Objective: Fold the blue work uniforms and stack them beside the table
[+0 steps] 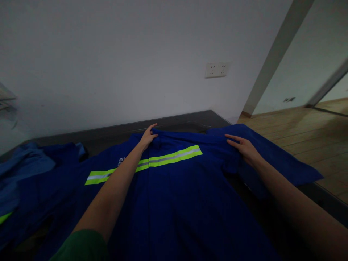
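Note:
A dark blue work jacket lies spread out, front side up, with a yellow-green and silver reflective band across its chest and small white lettering on one side. My left hand pinches the jacket at its collar, index finger raised and thumb against the cloth. My right hand holds the shoulder seam at the far right edge, its fingers fairly straight over the fabric; the underside of this grip is hidden. Between the two hands the upper edge of the jacket runs nearly straight.
The jacket lies on a dark table against a white wall with sockets. Lighter blue cloth is bunched at the left. A blue sleeve-like piece overhangs the table's right edge, above a wooden floor.

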Action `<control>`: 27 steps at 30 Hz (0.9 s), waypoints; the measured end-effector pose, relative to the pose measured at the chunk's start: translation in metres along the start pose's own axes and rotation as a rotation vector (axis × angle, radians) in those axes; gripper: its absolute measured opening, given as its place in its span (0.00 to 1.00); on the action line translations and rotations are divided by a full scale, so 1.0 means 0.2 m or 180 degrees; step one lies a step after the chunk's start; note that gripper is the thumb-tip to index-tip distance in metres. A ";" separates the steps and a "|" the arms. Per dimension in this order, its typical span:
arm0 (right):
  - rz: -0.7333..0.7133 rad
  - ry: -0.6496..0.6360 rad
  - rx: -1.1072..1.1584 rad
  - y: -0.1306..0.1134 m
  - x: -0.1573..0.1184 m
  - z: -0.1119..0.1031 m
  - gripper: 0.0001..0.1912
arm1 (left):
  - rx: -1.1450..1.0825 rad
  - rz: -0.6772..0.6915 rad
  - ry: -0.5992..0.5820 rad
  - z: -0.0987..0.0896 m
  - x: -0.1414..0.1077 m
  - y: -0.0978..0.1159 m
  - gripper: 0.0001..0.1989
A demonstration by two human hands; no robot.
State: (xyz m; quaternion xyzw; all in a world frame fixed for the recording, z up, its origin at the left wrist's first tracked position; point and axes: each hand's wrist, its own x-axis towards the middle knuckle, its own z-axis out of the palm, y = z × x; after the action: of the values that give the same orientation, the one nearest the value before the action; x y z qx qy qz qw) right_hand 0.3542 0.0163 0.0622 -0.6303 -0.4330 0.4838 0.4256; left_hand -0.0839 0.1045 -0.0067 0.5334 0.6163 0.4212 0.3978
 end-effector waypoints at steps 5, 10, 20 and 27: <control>-0.0450 0.0749 -0.0865 0.02 0.15 -0.01 0.22 | -0.0024 0.0123 -0.0139 0.03 0.03 -0.02 0.36; -0.1037 0.0713 -0.2016 0.02 0.17 -0.02 0.26 | 0.0491 0.0103 -0.0058 0.08 0.04 -0.05 0.33; -0.0590 0.0780 -0.1816 0.09 0.23 -0.03 0.17 | 0.1312 -0.0088 0.0248 0.13 0.13 -0.03 0.24; -0.1032 0.1140 -0.3220 0.10 0.19 -0.02 0.15 | 0.0584 -0.0385 -0.0218 0.06 0.04 0.02 0.36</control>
State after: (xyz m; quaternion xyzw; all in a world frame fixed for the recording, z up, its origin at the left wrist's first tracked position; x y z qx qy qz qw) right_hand 0.3659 0.0472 0.0350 -0.7536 -0.6235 0.0296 0.2059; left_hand -0.0727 0.1148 -0.0076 0.5435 0.6693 0.3198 0.3928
